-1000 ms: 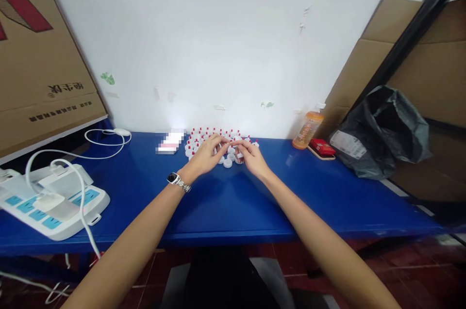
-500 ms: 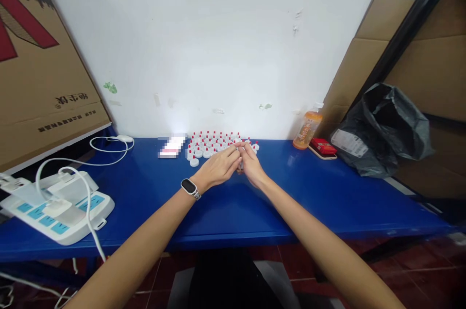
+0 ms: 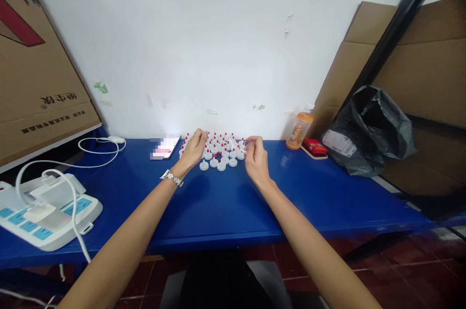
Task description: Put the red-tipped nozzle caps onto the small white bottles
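Small white caps (image 3: 221, 166), several of them with red tips, stand in a cluster on the blue table (image 3: 225, 207). At the cluster's left side is my left hand (image 3: 194, 150), its fingers closed; whatever they hold is hidden. My right hand (image 3: 257, 159) is at the right side, thumb and fingers pinched around a small white piece whose end shows at the fingertips. The nearest caps between my hands have no red tip. A few small red tips (image 3: 218, 156) appear among the caps.
A phone (image 3: 174, 146) lies left of the caps. Right of them are an orange drink bottle (image 3: 299, 129), a red box (image 3: 314, 146) and a grey plastic bag (image 3: 358, 139). A white power strip (image 3: 91, 212) with cables sits at left. Cardboard (image 3: 47, 66) leans at the left side.
My hands were together over the caps and have moved apart, left and right. More caps without red tips now show between them. The view has shifted slightly.
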A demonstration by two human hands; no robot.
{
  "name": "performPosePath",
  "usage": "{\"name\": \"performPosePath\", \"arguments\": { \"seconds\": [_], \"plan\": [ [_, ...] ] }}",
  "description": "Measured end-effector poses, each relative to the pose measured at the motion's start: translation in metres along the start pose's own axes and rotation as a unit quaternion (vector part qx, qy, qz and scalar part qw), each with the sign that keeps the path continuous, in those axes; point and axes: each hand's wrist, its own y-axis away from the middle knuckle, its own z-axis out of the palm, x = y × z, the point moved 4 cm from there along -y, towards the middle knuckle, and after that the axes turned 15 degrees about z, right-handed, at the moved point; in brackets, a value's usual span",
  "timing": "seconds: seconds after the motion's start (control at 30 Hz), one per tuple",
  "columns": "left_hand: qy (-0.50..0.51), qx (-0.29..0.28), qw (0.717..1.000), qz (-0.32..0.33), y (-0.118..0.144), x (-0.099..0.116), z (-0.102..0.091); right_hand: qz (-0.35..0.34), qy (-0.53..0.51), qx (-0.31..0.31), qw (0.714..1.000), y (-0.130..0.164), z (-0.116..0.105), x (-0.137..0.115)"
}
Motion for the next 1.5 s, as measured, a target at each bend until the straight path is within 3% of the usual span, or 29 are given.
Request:
{"name": "performPosePath", "arguments": {
  "seconds": [0.17,0.33,0.47,0.63,0.77,0.87,1.03,1.23,1.4,1.5],
  "plan": [
    [-0.092,-0.113,0.986,0.082,-0.011,-0.008,0.022,0.024,-0.061,-0.085,0.994,-0.008,0.015,0.016],
    [-0.194,-0.099,0.971,0.101,-0.004,0.004,0.019,0.018,-0.072,-0.109,0.991,-0.009,0.021,0.021],
    [-0.15,-0.132,0.975,0.099,0.014,0.008,0.007,0.0,-0.046,-0.11,0.993,-0.005,0.018,0.022],
    [-0.067,-0.186,0.975,0.098,0.03,0.001,-0.009,-0.003,0.092,-0.024,0.995,0.001,0.015,0.021],
    [-0.08,-0.216,0.972,0.042,0.032,-0.008,-0.016,0.038,0.07,-0.118,0.99,0.005,0.026,0.025],
    [-0.083,-0.236,0.968,0.01,0.033,-0.01,-0.013,0.053,0.048,-0.143,0.987,0.007,0.03,0.027],
    [-0.132,-0.246,0.96,0.021,0.034,-0.011,-0.007,0.066,0.063,-0.143,0.986,0.004,0.034,0.034],
    [-0.194,-0.219,0.956,0.025,0.032,-0.005,-0.017,0.058,0.067,-0.133,0.987,0.003,0.035,0.037],
    [-0.181,-0.168,0.969,0.021,0.029,0.0,-0.029,-0.007,0.109,-0.084,0.99,-0.002,0.033,0.015],
    [-0.172,-0.143,0.975,0.014,0.028,-0.003,-0.035,-0.057,0.172,-0.104,0.978,-0.016,0.053,-0.007]
  ]
}}
